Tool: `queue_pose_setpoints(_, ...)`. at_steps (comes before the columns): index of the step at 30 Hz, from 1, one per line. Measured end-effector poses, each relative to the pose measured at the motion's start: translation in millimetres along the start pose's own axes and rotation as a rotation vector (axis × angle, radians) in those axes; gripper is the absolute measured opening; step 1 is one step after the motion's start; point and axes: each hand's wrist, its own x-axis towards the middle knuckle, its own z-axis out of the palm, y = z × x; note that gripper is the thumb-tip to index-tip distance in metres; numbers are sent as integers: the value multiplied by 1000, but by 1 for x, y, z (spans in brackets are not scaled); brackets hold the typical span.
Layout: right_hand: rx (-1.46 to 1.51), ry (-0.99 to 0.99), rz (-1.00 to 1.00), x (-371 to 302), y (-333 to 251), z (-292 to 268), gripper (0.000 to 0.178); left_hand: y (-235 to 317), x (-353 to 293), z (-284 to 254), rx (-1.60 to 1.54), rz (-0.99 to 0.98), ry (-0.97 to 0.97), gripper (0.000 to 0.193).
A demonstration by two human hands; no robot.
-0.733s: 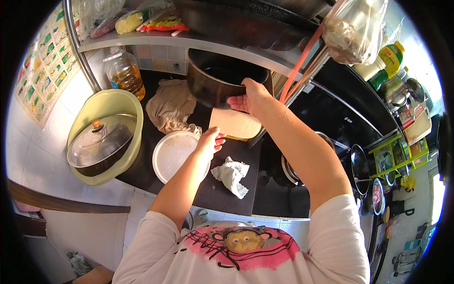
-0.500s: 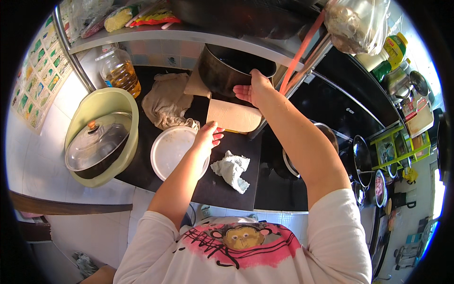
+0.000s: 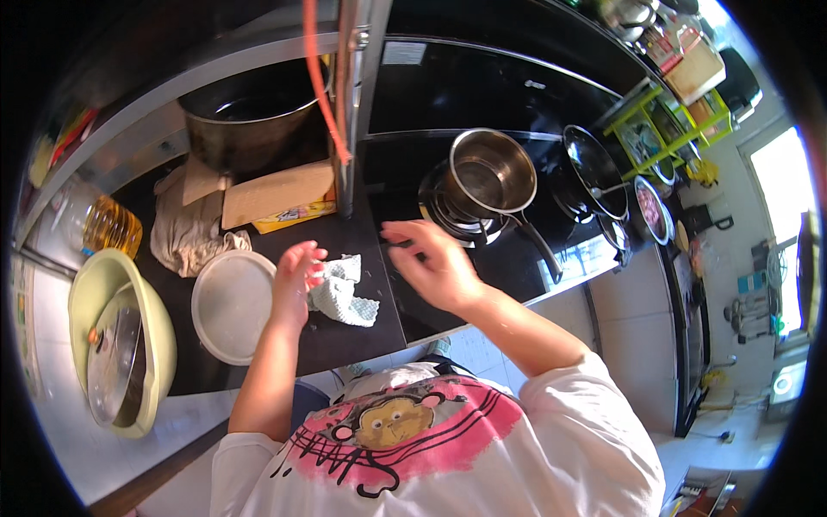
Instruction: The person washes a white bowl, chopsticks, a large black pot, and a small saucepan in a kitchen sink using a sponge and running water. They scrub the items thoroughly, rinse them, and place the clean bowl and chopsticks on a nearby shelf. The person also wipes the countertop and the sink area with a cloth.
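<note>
My left hand (image 3: pixel 297 277) hovers beside the crumpled pale green cloth (image 3: pixel 345 303), its fingers loosely bent and apart, with nothing in them. To its left lies a round white lid or shallow dish (image 3: pixel 228 306). My right hand (image 3: pixel 438 265) is raised over the counter's edge by the stove, empty, fingers stretched out. Farther back, a large dark pot (image 3: pixel 250 142) stands under the shelf on flattened cardboard (image 3: pixel 276 196). A steel saucepan (image 3: pixel 493 172) sits on the burner beyond my right hand, its black handle pointing toward the stove's front.
At left are a yellow-green basin (image 3: pixel 159 345) holding a glass-lidded pan, an oil bottle (image 3: pixel 112 226) and a grey-brown rag (image 3: pixel 185 228). A metal post (image 3: pixel 347 103) with an orange hose rises behind the counter. A black wok (image 3: pixel 594 172) and a green rack (image 3: pixel 663 129) stand right.
My right hand has let go of the large pot and come back toward me. My left hand has moved away from the cardboard. The view has swung right, showing more of the stove.
</note>
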Motion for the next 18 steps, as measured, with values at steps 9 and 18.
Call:
queue_pose_setpoints(9, -888, 278, 638, -78, 131, -154, 52, -69, 3, 55, 595, 217, -237, 21)
queue_pose_setpoints(18, -293, 351, 927, -115, 141, -173, 40, -80, -28, 48, 1502, 551, 136, 50)
